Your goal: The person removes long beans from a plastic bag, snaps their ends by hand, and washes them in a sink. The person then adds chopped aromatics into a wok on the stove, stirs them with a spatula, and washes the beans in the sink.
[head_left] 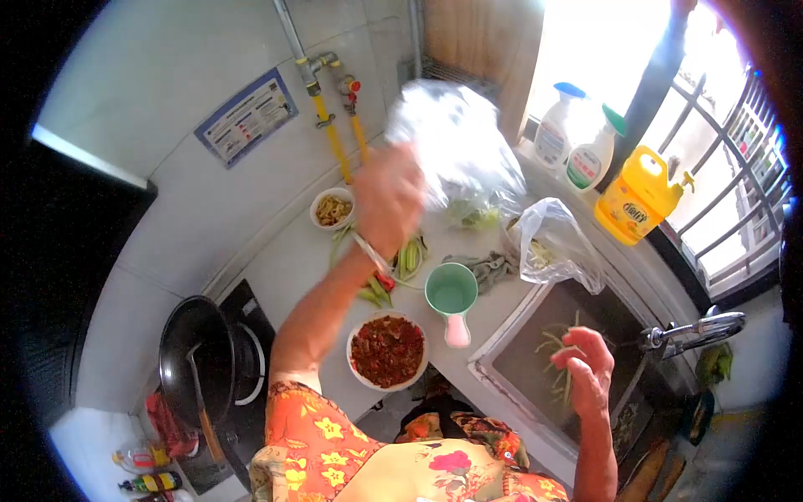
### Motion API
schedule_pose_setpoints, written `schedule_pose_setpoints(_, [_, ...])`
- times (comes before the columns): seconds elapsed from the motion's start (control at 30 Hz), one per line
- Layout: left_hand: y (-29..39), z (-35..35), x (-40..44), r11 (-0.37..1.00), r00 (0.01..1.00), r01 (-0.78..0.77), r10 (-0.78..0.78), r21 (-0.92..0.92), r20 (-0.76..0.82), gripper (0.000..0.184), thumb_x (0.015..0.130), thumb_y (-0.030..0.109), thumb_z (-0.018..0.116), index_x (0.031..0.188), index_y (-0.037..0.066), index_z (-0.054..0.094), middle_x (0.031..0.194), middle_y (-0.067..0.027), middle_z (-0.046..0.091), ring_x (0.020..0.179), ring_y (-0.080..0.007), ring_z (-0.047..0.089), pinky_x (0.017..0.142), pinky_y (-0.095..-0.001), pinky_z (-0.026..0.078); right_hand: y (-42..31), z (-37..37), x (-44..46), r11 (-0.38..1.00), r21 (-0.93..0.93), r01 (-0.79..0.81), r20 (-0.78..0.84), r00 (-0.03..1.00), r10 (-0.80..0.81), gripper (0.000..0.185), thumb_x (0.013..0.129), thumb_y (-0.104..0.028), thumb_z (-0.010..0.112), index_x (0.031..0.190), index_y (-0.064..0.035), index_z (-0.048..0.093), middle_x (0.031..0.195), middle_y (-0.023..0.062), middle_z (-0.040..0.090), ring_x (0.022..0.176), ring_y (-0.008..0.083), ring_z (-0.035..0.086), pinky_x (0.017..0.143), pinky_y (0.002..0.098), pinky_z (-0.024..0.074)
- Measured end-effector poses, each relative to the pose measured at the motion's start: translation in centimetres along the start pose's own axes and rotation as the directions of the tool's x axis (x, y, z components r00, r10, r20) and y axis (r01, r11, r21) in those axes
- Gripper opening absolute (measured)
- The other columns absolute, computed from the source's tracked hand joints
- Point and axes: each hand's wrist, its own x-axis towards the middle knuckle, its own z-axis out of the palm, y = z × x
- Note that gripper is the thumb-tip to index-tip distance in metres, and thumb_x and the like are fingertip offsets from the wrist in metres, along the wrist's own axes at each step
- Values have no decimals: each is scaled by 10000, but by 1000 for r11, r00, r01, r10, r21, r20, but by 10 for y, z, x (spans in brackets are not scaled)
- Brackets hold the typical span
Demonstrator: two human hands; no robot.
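Reaching over the bench point(495, 320), left hand point(390, 201) meets the clear plastic bag point(464, 146); bag lies just right of its blurred fingers; grip: cannot tell | right hand point(585, 368) empty, fingers parted, above sink point(517, 361); farther from bag

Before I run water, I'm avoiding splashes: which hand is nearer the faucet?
Right hand: over the sink, near the faucet; the left hand is farther, by the clear bag.
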Motion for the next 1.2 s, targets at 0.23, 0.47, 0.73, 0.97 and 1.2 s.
schedule_pose_setpoints(0.23, [-63,0,20,910,884,338,-395,-240,-250,365,659,33,610,1016,23,529,797,-102,558,720,-228,555,670,-313,451,24,-12,-21,971,-69,-227,-241,949,205,253,696,-87,616,929,-1,570,813,52,573,727,152,586,655,283,472])
schedule_pose_setpoints(0.47, [-71,43,-56,836,804,514,-390,-193,449,317,699,23,547,1007,-49,532,808,-147,622,696,-186,610,645,-313,502,38,-6,-21,947,-103,-303,-312,914,259,169,748,-122,615,871,-13,574,725,42,587,620,116,566,568,236,456])
schedule_pose_setpoints(0.73, [-128,126,-37,887,847,421,-459,189,268,553,713,-27,524,1242,-22,360,959,-253,555,921,-372,545,795,-407,454,48,7,-15,928,-107,-357,-279,907,316,132,767,-68,599,875,5,576,725,47,596,621,123,578,577,248,465])
schedule_pose_setpoints(0.97, [-186,207,-45,798,800,599,-599,57,-29,684,740,-52,517,1314,-39,145,1257,-339,229,1151,-433,342,951,-459,341,51,7,-15,956,-88,-279,-345,909,234,90,783,-44,565,853,13,563,720,44,577,635,121,564,605,252,464])
schedule_pose_setpoints(1.2, [-208,265,-48,231,236,971,-965,58,-118,772,793,189,559,1344,-40,69,1375,-305,102,1250,-433,234,1029,-469,244,59,3,-17,961,-181,-211,-456,884,108,49,809,-32,551,851,-7,554,714,41,566,613,113,548,580,237,442])
